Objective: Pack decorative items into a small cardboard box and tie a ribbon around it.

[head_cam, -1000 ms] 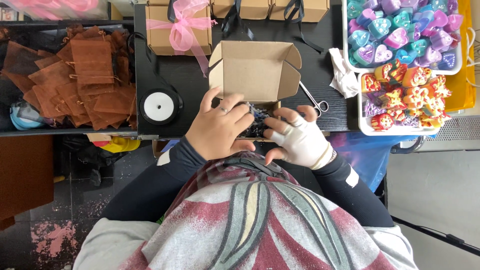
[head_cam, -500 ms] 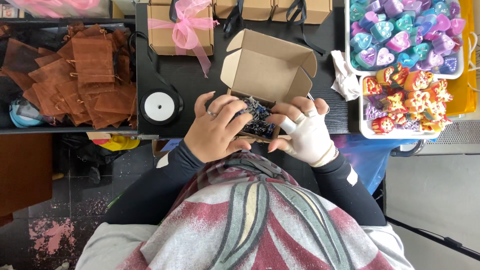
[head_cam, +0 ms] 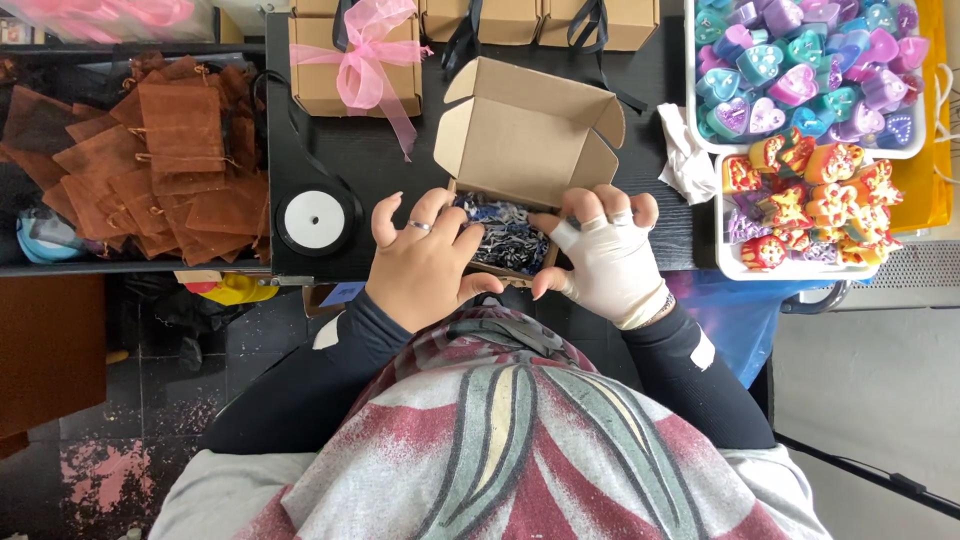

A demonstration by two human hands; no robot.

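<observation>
Beside the open cardboard box (head_cam: 528,135): one ribbon spool (head_cam: 314,223), one box tied with a pink bow (head_cam: 355,62), two white trays (head_cam: 700,135) of soaps, two hands (head_cam: 425,265), and one crumpled tissue (head_cam: 685,155).

You're at a small gift-packing workshop: a black table (head_cam: 640,70) crowded with cardboard boxes (head_cam: 355,70), ribbon spool (head_cam: 314,222), organza pouches (head_cam: 180,160), and trays of colourful moulded soaps (head_cam: 800,60).

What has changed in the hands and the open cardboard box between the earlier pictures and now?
The hands, left hand and right hand, have spread apart to the sides of the open box, uncovering the dark shredded filling. Ribbon spool and trays of soaps stayed put.
</observation>
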